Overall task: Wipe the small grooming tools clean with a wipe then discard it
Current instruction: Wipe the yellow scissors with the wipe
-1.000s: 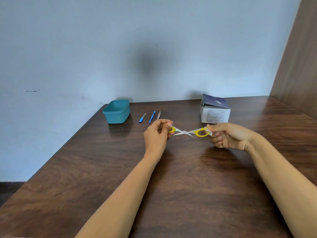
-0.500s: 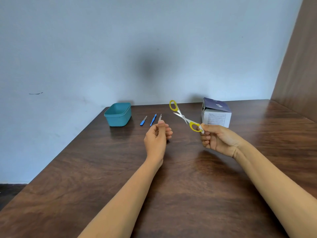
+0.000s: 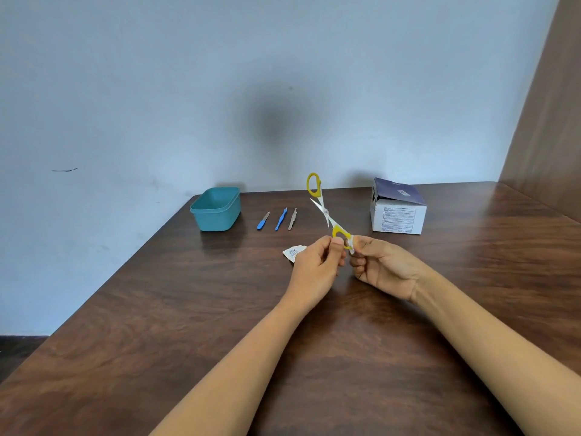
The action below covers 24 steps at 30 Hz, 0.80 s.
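scissors: yellow loops, blades splayed wide, one loop up, the other low between the hands
left hand: pinches the low loop
right hand: pinches white wipe against the same loop
table: dark wood
sachet: flat, just behind left hand
back row: teal tub, blue file, blue tool, metal tool, open box

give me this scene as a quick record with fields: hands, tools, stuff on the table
left hand: pinches the scissors at the lower yellow ring
right hand: pinches the wipe against that ring
scissors: above the table, blades spread, other ring up
row on table: left blue tool, middle blue tool, grey tool, right of teal container
wrapper: on table, behind left hand
box: right of the scissors, flap raised
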Tool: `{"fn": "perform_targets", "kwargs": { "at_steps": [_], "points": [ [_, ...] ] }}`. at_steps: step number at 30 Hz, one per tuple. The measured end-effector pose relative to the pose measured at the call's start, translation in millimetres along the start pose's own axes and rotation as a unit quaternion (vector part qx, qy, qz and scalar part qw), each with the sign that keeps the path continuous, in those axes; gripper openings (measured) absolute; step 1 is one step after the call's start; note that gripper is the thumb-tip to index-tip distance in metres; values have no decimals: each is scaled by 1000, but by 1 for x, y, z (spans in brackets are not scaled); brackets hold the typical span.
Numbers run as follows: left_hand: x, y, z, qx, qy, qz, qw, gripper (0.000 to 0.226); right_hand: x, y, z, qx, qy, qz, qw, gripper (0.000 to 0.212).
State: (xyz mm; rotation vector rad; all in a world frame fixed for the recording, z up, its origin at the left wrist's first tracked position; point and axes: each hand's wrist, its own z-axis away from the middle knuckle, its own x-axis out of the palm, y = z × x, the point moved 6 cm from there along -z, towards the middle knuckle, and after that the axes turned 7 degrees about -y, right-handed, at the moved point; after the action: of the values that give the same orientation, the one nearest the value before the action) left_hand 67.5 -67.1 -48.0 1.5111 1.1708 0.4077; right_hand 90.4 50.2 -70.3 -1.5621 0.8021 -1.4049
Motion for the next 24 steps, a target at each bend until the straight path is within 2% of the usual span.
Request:
{"fn": "perform_targets", "kwargs": {
  "at_steps": [2,5,6,14,24],
  "points": [
    [0,-2,0,5,1,-24,1000,34,0,0,1,-1,7,14,1000,77],
    [-1,-3,-1,-2,6,-28,1000,34,3,-4,5,-9,16,60,998,19],
    [-1,-3,0,-3,7,-31,999,33,4,-5,6,-9,22,71,997,6],
    [-6,0,-1,31,18,-116,993,42,9,-7,11,-7,58,141,988,29],
    [-11,-4,-2,23,30,-190,981,47,1,-4,11,-46,141,135,980,6]
  ]
}}
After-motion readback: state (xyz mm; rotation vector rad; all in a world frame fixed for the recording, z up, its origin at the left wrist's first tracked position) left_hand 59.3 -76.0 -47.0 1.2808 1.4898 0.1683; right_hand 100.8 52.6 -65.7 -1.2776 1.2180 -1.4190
